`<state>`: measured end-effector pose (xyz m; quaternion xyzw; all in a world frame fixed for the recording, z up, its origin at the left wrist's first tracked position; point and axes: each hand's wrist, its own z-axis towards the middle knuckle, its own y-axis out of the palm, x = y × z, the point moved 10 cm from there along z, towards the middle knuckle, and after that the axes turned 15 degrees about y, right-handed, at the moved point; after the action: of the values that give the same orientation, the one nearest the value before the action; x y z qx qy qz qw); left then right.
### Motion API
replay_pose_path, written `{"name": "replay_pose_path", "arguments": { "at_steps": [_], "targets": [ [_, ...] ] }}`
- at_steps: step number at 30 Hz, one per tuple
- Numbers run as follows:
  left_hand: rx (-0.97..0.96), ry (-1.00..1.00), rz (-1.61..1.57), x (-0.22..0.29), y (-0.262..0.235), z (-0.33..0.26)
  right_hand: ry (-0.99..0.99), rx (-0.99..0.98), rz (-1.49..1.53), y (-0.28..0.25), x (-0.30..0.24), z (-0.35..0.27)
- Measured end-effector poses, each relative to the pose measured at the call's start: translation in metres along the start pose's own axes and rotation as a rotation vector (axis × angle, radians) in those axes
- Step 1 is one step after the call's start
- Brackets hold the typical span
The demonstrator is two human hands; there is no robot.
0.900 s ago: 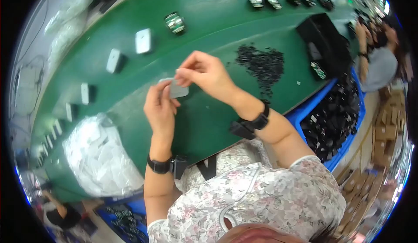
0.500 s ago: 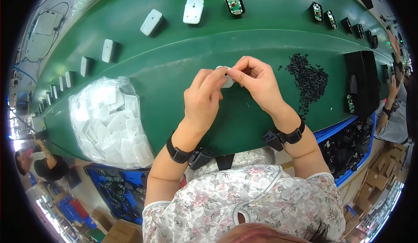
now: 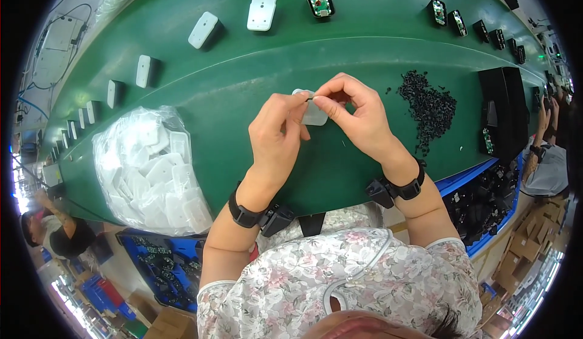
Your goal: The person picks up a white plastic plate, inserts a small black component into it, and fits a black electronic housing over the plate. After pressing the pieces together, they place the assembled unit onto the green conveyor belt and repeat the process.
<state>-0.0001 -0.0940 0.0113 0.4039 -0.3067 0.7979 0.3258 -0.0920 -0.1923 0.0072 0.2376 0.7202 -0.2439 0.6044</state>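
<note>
Over the green table [image 3: 221, 132]: one white, rounded-rectangular plastic cover [image 3: 315, 117], between the hands. Left hand [image 3: 274, 123] appears clamped on its edge; right hand [image 3: 357, 111] pinches a tiny black piece [image 3: 310, 99] there. Cannot tell whether that piece is seated. Far side, leftward: white-topped cases [image 3: 262, 13], seemingly closed. Rightward: black cases with bare green circuit boards [image 3: 319, 1], no covers on. Loose black pieces [image 3: 427, 108] and a clear plastic bag [image 3: 104, 157] of white covers [image 3: 180, 142] lie unused.

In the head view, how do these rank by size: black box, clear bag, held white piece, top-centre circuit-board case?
1. Clear bag
2. Black box
Last, unranked: held white piece and circuit-board case look alike; the white piece is partly hidden.
</note>
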Motion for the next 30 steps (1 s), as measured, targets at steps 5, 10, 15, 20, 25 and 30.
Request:
{"name": "replay_pose_path", "arguments": {
  "at_steps": [5, 10, 15, 20, 25, 30],
  "targets": [
    [0.227, -0.282, -0.44, -0.017, 0.005, -0.006, -0.058, 0.123, -0.182, -0.007, -0.01, -0.005],
    [0.09, -0.353, -0.502, -0.026, 0.017, -0.012, -0.102, 0.151, -0.277, -0.007, -0.013, -0.007],
    [0.128, -0.265, -0.499, -0.027, 0.015, -0.011, -0.084, 0.199, -0.234, -0.008, -0.011, -0.007],
    [0.103, -0.025, -0.24, -0.003, 0.005, -0.004, 0.17, -0.091, 0.261, 0.009, 0.023, 0.006],
    [0.094, 0.04, -0.136, 0.003, 0.003, -0.003, -0.148, 0.156, -0.145, 0.001, -0.004, -0.009],
    [0.048, 0.001, -0.224, -0.001, 0.008, -0.004, -0.322, 0.511, -0.297, -0.029, -0.034, -0.026]
  ]
}}
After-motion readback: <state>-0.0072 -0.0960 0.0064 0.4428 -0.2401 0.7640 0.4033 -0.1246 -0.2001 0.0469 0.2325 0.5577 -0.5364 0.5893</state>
